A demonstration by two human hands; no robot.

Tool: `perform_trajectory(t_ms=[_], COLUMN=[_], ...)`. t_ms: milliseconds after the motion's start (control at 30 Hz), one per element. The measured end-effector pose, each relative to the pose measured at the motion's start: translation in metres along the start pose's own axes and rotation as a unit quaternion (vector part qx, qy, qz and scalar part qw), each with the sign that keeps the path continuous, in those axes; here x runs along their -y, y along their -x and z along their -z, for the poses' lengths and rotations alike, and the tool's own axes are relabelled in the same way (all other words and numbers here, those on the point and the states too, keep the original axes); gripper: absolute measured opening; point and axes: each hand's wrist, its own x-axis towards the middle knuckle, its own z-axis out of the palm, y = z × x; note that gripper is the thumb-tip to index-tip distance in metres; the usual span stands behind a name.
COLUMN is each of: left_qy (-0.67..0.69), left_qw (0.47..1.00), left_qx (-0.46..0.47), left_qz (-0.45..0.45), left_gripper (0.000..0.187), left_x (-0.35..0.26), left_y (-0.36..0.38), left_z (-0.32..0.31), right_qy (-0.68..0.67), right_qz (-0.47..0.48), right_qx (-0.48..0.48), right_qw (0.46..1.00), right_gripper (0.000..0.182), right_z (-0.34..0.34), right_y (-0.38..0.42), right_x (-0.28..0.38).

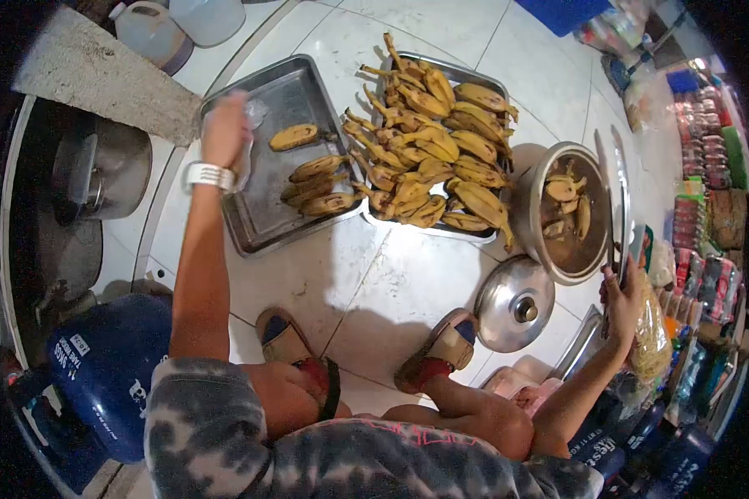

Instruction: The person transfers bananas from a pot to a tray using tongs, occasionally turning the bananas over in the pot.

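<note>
My left hand (225,133), smeared by motion, is over the left side of a metal tray (262,204); its fingers are too blurred to read. Clear plastic (256,113) shows beside it. Inside that tray lie a single banana (294,137) and a few more bananas (312,187) near its right edge. Over at the right, my right hand (620,299) is closed around the lower end of a long shiny metal piece (614,191), seen nearly edge-on. Left of this piece stands a deep metal pot (527,195) with peeled-back or cut bananas (564,195) inside.
A second metal tray (499,83) is heaped with ripe bananas (424,145). The pot lid (516,303) rests on the tiled floor (374,283). A blue gas cylinder (108,374) stands at lower left, plastic jugs (150,37) at upper left, packed bottles (711,150) at far right.
</note>
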Motion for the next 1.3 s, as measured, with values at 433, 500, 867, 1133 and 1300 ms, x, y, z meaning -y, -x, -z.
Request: perform_trajectory(t_ms=[433, 500, 867, 1133, 1300], left_qy=[-0.289, -0.174, -0.117, -0.051, -0.104], left_qw=[0.921, 0.961, 0.991, 0.907, 0.82], left_qx=[0.238, 0.21, 0.064, 0.358, 0.48], left_qz=[-0.104, -0.054, 0.02, -0.213, -0.294], left_gripper=[0.076, 0.082, 0.057, 0.055, 0.062], left_x=[0.116, 0.158, 0.105, -0.124, -0.205], left_y=[-0.08, -0.091, -0.025, 0.08, 0.145], left_z=[-0.131, -0.13, -0.094, -0.18, -0.273], right_qy=[-0.012, -0.028, -0.016, 0.006, -0.054], right_qz=[-0.111, -0.13, -0.122, -0.123, -0.103], right_qx=[-0.061, -0.073, -0.099, -0.091, -0.127], right_qw=[0.992, 0.989, 0.987, 0.988, 0.985], right_gripper=[0.042, 0.044, 0.044, 0.044, 0.041], right_z=[0.039, 0.044, 0.059, 0.052, 0.057], right_y=[0.032, 0.039, 0.029, 0.008, 0.011], right_x=[-0.04, -0.046, -0.05, -0.056, -0.051])
